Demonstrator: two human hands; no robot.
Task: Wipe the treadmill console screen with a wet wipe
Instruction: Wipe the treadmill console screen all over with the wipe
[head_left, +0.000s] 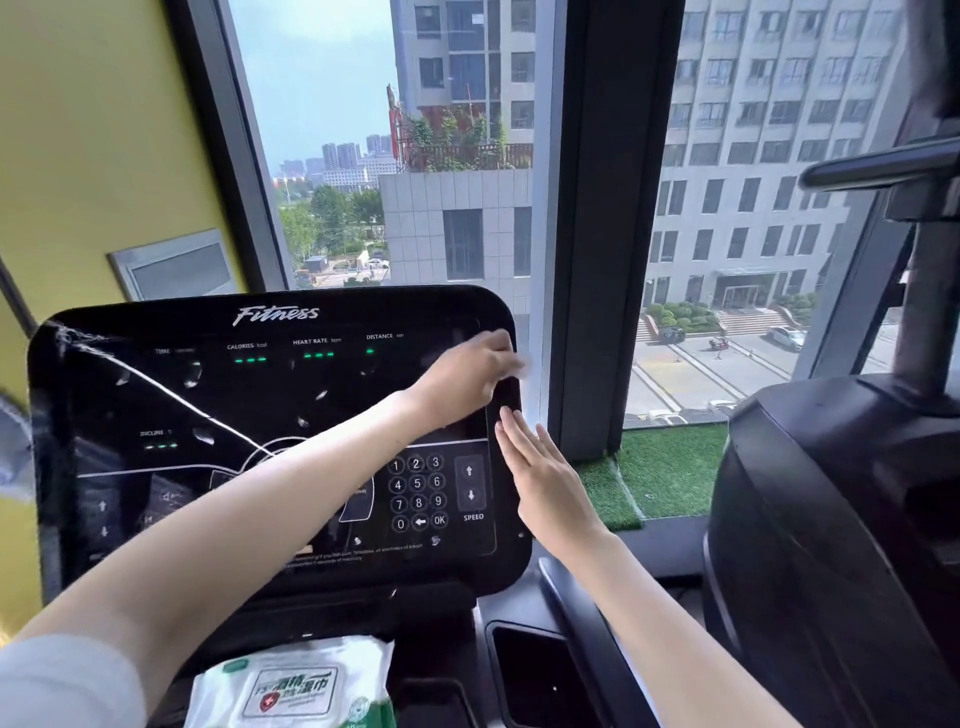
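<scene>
Pack of wet wipes (291, 686) lies nearest, just below the console (156, 322). Above it the left forearm crosses the console screen (249, 395) to its upper right corner, where the left hand (467, 374) curls its fingers round a pale, blurred scrap, which I take to be the wet wipe (525, 365). The right hand (550, 488) is flat, fingers straight, against the console's right edge.

Green lights (250, 359) on the console suggest that it is powered, and the forearm passes just beside the keypad (417, 491), so a low sweep might press a key. A pale line like a crack (171, 395) runs from the console's upper left, and the wipe could snag there.

Right of the console stands a second dark machine (831, 519), near but not blocking the reach. Behind the console lie a strip of green turf (670, 467), a dark window frame (597, 208) and glass with buildings beyond
</scene>
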